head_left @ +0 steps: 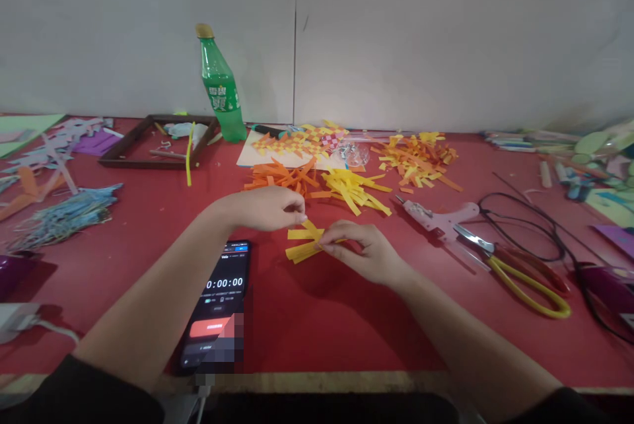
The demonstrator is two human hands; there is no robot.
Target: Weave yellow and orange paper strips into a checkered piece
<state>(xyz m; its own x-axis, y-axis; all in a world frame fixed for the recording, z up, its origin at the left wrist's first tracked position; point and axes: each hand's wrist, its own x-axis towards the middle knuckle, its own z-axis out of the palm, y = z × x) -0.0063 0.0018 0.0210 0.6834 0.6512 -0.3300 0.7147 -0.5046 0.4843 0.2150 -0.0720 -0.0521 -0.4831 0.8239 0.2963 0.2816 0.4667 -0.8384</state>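
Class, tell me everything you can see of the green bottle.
The bottle looks like translucent green plastic, with a narrow neck, a yellowish cap in place and a green label bearing white characters. It seems partly filled. It stands on the red table, near the wall, right of the dark tray, appearing tilted left in this view. The left hand and right hand are clear of it.

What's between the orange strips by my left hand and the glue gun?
A pile of yellow strips lies there, as the head view shows.
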